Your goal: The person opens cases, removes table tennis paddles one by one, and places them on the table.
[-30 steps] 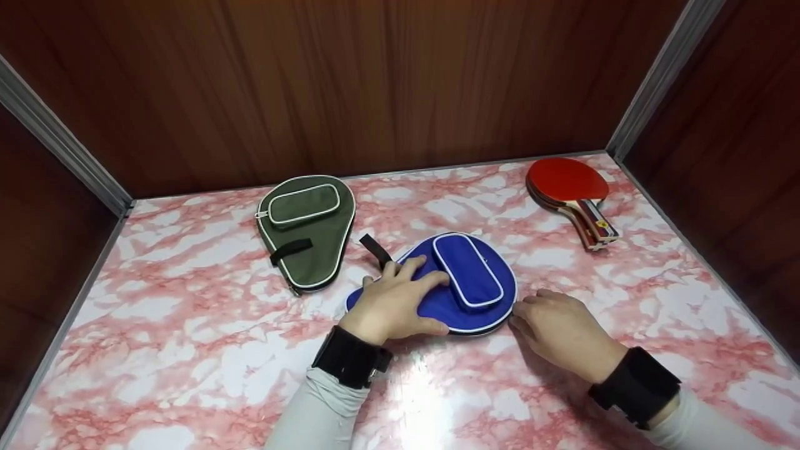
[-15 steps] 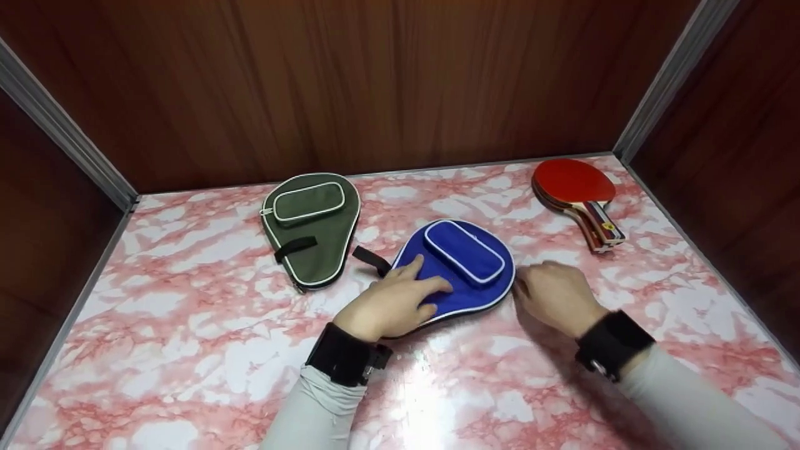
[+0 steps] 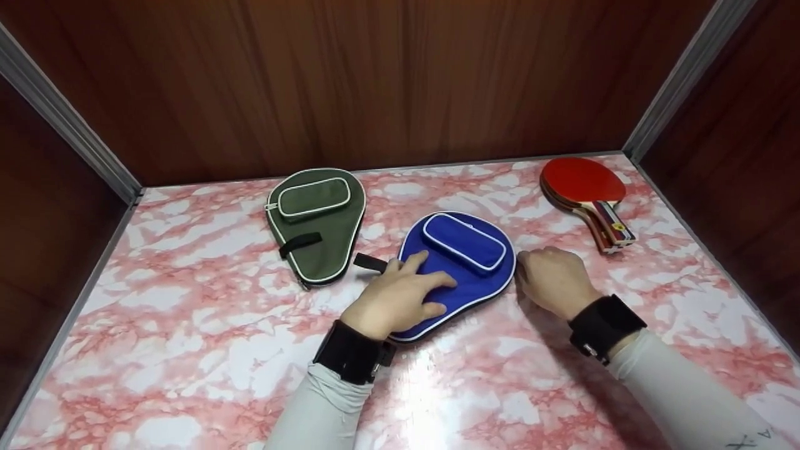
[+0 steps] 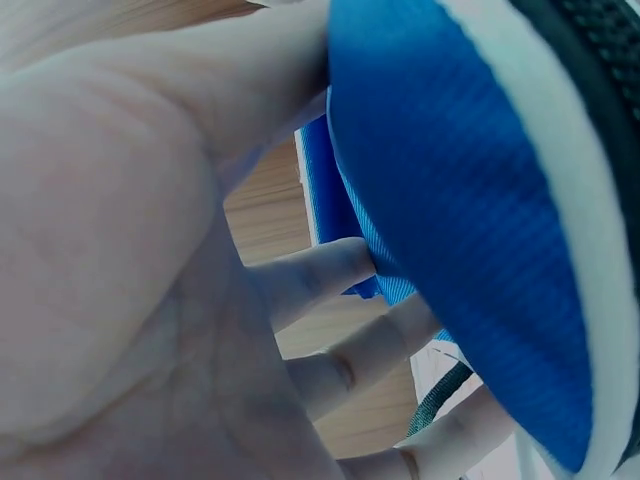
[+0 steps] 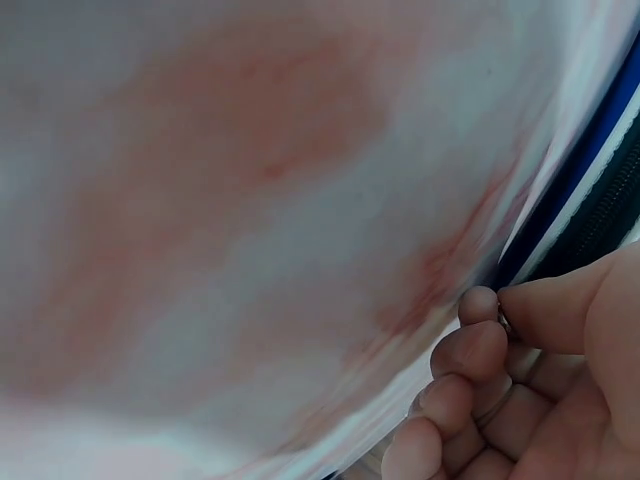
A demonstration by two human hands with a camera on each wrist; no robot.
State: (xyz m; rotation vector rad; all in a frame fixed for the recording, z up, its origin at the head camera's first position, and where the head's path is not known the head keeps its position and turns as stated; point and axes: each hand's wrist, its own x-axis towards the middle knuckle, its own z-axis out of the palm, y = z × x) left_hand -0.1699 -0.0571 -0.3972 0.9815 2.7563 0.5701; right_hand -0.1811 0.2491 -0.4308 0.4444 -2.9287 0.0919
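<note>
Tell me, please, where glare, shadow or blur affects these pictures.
Head view: glare whitens the tabletop in front of the blue case, with shadow near the right hand; left wrist view: the left hand looks soft; right wrist view: the tabletop is blurred.

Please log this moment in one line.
left hand: on blue case; right hand: pinches likely zip pull, mostly hidden; green case: back left; paddles: stacked, back right

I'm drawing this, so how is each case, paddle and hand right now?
Blue case, lying flat; can't tell if fully zipped.
Green case, lying flat.
Paddles, stacked, red face up.
Left hand, spread on the blue case.
Right hand, pinching something small, mostly hidden, at that case's edge.
</note>
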